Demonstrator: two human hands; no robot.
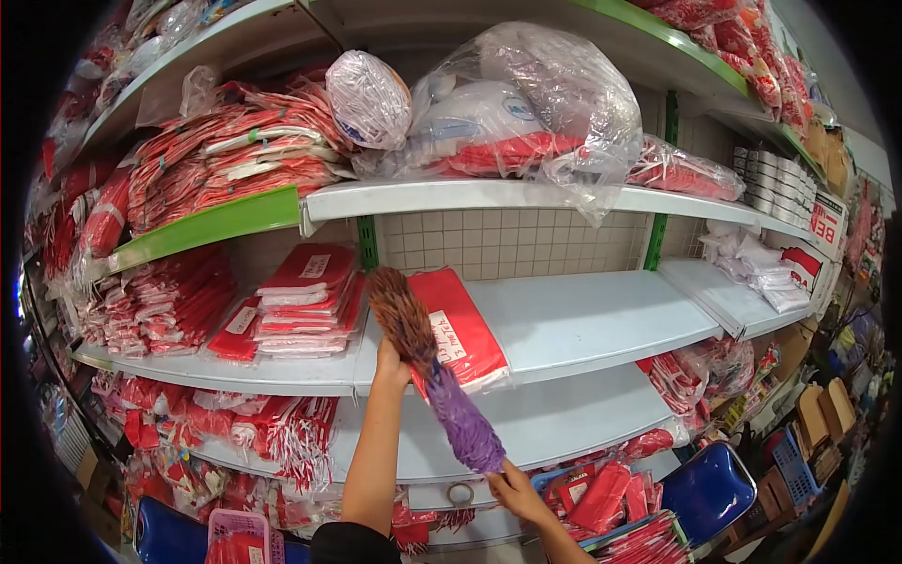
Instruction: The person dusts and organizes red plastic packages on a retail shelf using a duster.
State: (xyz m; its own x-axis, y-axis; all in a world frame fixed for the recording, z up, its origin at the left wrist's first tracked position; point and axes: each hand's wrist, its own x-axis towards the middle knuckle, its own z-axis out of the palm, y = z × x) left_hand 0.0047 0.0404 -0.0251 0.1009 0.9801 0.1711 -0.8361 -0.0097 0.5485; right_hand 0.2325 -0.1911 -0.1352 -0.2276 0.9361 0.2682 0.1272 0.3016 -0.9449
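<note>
A feather duster [460, 418], brown at its upper end and purple at its lower end, slants across the middle of the view. My left hand [392, 365] is closed beside its brown part, partly hidden by the feathers. At the lower purple end, my right hand [512, 487] is closed round the duster's end. Behind the brown feathers, a flat red package [470, 329] with a handwritten white label lies on the middle shelf [592, 315]. Left of the duster, a stack of red packages [305, 301] sits on the same shelf.
Above, the upper shelf [423, 195] holds plastic-wrapped red bundles [254, 141] and a large clear bag [536, 103]. White packets [756, 268] lie at the right. Below are red goods, a blue chair [709, 491] and a pink basket [246, 526].
</note>
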